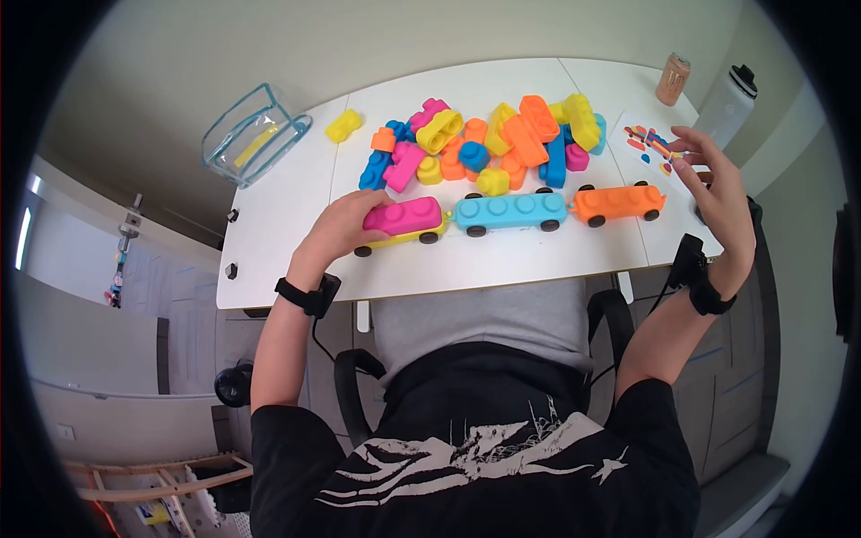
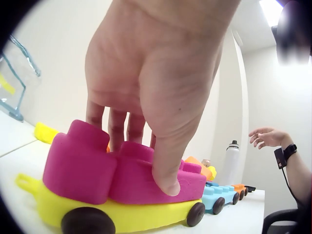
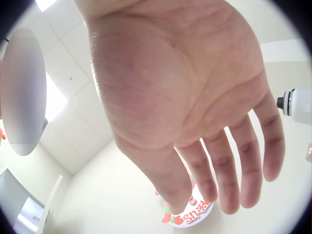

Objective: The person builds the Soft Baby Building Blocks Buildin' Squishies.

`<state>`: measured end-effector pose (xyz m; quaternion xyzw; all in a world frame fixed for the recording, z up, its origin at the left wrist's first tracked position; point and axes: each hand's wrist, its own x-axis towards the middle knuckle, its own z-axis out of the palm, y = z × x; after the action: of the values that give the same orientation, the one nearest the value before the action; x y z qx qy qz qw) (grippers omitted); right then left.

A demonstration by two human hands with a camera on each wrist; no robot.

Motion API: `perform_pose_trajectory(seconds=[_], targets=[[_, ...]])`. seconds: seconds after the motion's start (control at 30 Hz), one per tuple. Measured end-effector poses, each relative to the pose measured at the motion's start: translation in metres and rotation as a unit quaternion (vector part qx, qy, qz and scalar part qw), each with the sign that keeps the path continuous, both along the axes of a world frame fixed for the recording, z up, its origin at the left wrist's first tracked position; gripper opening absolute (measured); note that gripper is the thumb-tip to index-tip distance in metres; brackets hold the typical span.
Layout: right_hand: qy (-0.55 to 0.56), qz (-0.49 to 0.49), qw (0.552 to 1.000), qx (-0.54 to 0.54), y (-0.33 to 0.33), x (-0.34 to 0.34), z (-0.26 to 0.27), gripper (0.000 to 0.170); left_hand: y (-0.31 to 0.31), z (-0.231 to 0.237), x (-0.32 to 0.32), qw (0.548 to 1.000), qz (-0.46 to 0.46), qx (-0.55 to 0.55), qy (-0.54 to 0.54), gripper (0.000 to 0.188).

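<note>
The left hand (image 1: 339, 224) grips a pink block (image 1: 405, 216) on a yellow wheeled base (image 1: 408, 238); in the left wrist view its thumb lies along the near side of the pink block (image 2: 134, 175) and its fingers reach over the far side. Linked to that car are a light blue wheeled car (image 1: 509, 211) and an orange one (image 1: 619, 204). Above the printed sheet (image 1: 635, 154) at the table's right, the right hand (image 1: 717, 193) is raised with loosely bent fingers and holds nothing. In the right wrist view the right hand (image 3: 180, 87) shows its palm, fingers apart.
A pile of colored blocks (image 1: 473, 154) lies behind the cars, with a yellow block (image 1: 343, 126) apart from it on the left. A clear bag (image 1: 254, 143) stands at the table's left edge. At the right are a can (image 1: 673, 81) and a white bottle (image 1: 727, 106).
</note>
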<state>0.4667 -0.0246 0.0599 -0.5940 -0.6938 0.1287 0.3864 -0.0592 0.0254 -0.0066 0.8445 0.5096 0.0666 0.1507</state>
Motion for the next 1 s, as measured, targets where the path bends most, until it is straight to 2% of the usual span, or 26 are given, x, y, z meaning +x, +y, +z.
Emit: perform_pose_trajectory(seconds=[0.07,0.13,0.23,0.37,0.47,0.53,0.67,0.73,1.0], targets=[[0.012,0.016,1.0,0.001,-0.001,-0.002,0.001,0.039,0.001,0.006,0.004,1.0,-0.006,0.007,0.004,0.049],[0.012,0.008,1.0,0.006,-0.002,-0.003,0.002,0.039,-0.001,0.016,0.01,0.995,-0.008,0.022,0.092,0.045],[0.015,-0.004,1.0,0.013,-0.003,-0.003,0.003,0.038,0.008,0.031,0.036,0.994,-0.036,0.077,0.062,0.039],[0.03,-0.014,0.999,0.032,0.0,0.001,0.002,0.036,0.029,0.033,0.094,0.996,-0.046,0.062,0.05,0.035],[0.02,-0.029,0.999,0.014,0.001,0.005,0.003,0.035,0.052,0.017,0.132,0.994,-0.04,0.009,0.1,0.035],[0.018,-0.044,0.999,0.017,-0.001,0.007,0.004,0.035,0.064,0.007,0.151,0.978,0.0,-0.016,0.207,0.044],[0.017,-0.058,0.998,0.01,-0.003,0.014,0.003,0.035,0.076,-0.008,0.165,0.979,0.008,0.007,0.205,0.048],[0.028,-0.059,0.997,0.051,-0.004,0.015,0.0,0.035,0.076,-0.013,0.168,0.98,0.005,0.056,0.192,0.048],[0.037,-0.046,0.998,0.025,-0.004,0.014,0.003,0.035,0.074,-0.015,0.165,0.986,0.04,0.01,0.162,0.036]])
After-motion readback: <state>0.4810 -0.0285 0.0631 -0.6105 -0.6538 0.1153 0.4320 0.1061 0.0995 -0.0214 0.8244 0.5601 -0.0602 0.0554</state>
